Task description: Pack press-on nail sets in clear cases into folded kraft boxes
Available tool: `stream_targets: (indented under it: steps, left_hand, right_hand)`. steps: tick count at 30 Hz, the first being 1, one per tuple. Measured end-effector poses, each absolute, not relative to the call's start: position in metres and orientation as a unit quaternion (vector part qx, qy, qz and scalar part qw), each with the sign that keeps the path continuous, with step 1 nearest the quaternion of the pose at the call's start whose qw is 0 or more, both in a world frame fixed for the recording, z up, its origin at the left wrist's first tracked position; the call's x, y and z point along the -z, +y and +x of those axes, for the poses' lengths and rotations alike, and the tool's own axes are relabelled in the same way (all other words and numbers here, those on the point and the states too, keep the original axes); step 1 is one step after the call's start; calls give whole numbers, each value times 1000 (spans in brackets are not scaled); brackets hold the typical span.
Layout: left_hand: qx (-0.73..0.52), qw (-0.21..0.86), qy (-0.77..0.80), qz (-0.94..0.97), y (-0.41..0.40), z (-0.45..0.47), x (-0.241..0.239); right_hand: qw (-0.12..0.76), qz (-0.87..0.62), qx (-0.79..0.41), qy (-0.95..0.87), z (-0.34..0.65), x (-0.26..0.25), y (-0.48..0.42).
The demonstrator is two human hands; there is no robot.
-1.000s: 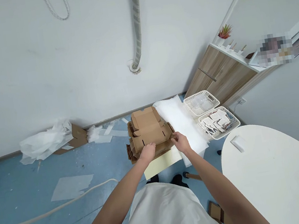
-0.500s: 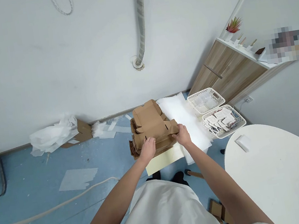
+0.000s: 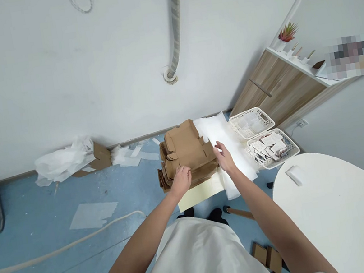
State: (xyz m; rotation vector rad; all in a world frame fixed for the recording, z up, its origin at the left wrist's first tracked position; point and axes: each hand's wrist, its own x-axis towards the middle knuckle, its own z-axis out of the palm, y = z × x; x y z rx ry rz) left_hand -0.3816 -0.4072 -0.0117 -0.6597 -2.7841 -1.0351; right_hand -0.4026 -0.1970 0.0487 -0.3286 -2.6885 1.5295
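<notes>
In the head view, a stack of folded cardboard [image 3: 166, 185] is the landmark. The task's piece, an opened brown carton blank [image 3: 187, 147], lies on top of this stack, with its flaps spread. The left hand [image 3: 181, 180] is at the near side of the stack, its fingers bent over the near edge of the blank; I cannot tell if they grip it. The right hand [image 3: 225, 156] is at the right side of the stack, just beside the blank's edge, with thumb and fingers slightly apart; I cannot tell whether it touches the edge.

A pale yellow sheet [image 3: 197, 193] shows from under the near side of the stack. White foam sheets [image 3: 216, 126] lie just to its right. Farther right of the stack are two white baskets, an upper basket [image 3: 247, 112] with clear items and a lower basket [image 3: 283, 160] filled with white packets. A round white table [image 3: 344, 212] is to the right and nearer than the stack. Well to the left of the stack, white wrapping [image 3: 63, 165] lies against a carton [image 3: 102, 156] on the floor.
</notes>
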Motion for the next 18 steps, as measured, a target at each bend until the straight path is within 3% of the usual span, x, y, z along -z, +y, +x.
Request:
stream_targets:
  steps: [7,12,18]
  left_hand:
    - [354,49,-905,-230,-414,-373,7]
    - [361,94,-924,-81,-420,-367,8]
    - [435,67,-898,4,-407,-381,1]
  right_hand:
    - [14,-96,-271,-958,-410,-65,-213]
    - [91,-105,-282,-949,-391,-71,-202]
    - [158,-168,-303,-924,-358,-67,-180]
